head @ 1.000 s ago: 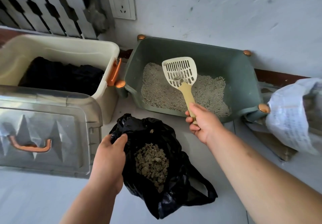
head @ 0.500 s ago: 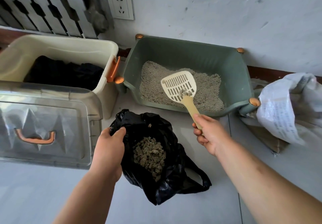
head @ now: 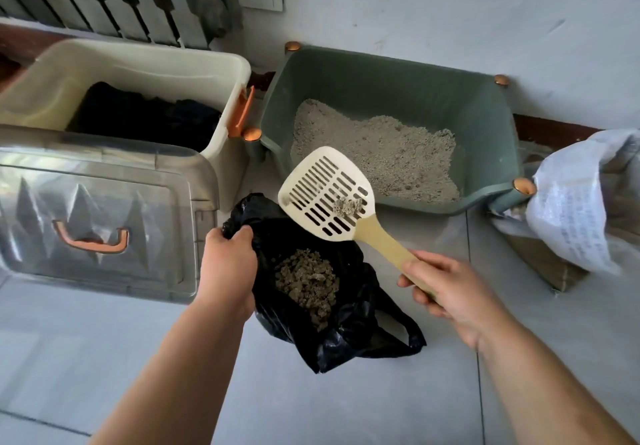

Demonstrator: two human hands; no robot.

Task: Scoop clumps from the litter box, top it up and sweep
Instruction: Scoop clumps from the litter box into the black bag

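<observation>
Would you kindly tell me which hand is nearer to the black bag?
Left. The left hand grips the black bag by its rim on the left side; the right hand holds the scoop by its handle, off to the bag's right.

Soft, even daylight; faint shadows; glare on the clear lid point(head: 93, 209); wide-angle bending and slight blur at edges

- The litter box point(head: 398, 88) is showing dull green, with copper-orange corner knobs.
- The litter point(head: 381, 153) is looking pale grey.
- The scoop point(head: 322, 195) is showing a cream slotted head and tan handle.
- The bag point(head: 353, 323) is gleaming black; its clumps point(head: 306, 285) are looking olive-brown.
- The bin point(head: 138, 67) is showing cream, its latch orange.
</observation>
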